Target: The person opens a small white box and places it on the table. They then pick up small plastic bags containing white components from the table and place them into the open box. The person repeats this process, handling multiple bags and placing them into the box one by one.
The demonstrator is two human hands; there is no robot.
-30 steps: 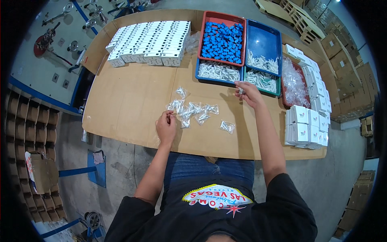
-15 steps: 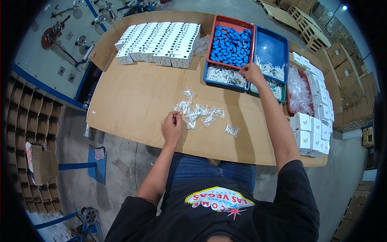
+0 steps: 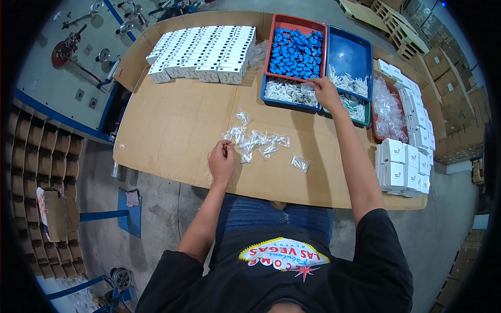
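I seem to be picking, my right hand (image 3: 324,94) hanging, fingers narrowed, by white plugs (image 3: 287,93) just this side of the blue-filled red tray (image 3: 291,23), my left hand (image 3: 221,163) curled beside small bags (image 3: 258,139) well nearer me; what either holds I cannot tell, and a light pinch seems called for next.

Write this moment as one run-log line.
left hand: beside filled clear bags, hold unclear | right hand: over white pieces, near red tray, hold unclear | red tray: blue pieces
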